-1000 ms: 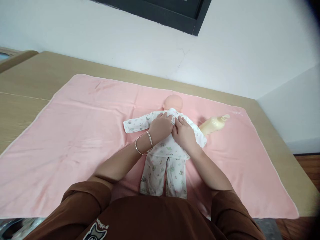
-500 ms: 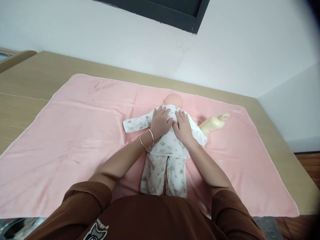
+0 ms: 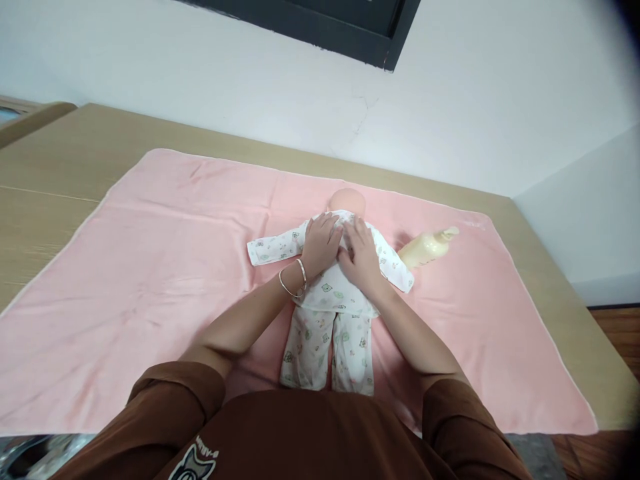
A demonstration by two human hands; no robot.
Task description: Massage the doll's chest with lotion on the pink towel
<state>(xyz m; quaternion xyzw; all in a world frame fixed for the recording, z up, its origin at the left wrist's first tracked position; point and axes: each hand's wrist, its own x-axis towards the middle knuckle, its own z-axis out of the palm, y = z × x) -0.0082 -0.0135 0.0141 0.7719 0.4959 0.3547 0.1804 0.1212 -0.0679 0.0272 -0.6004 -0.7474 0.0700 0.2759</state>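
A baby doll (image 3: 333, 287) in a white printed top and trousers lies on a pink blanket (image 3: 165, 253), head toward the wall and sleeves spread out. Only the smooth, bare back or crown of its head shows. My left hand (image 3: 321, 245) lies flat on the upper left of the doll's torso, fingers extended. On the upper middle and right of the torso rests my right hand (image 3: 363, 260), flat too, its thumb close to my left hand. Beside the doll's right-hand sleeve a cream pump bottle (image 3: 426, 248) lies on the blanket. Neither hand grips anything.
The blanket covers much of a wooden table (image 3: 120, 127). Behind the table rises a white wall (image 3: 280, 87) with a dark frame (image 3: 350, 30). Wooden floor (image 3: 617, 333) shows at the right, and a clear plastic-like bundle (image 3: 60, 453) sits below the front left edge.
My right hand has slid slightly left and up across the doll's torso, nearer my left hand. My left hand, the doll and the bottle stay nearly where they were.
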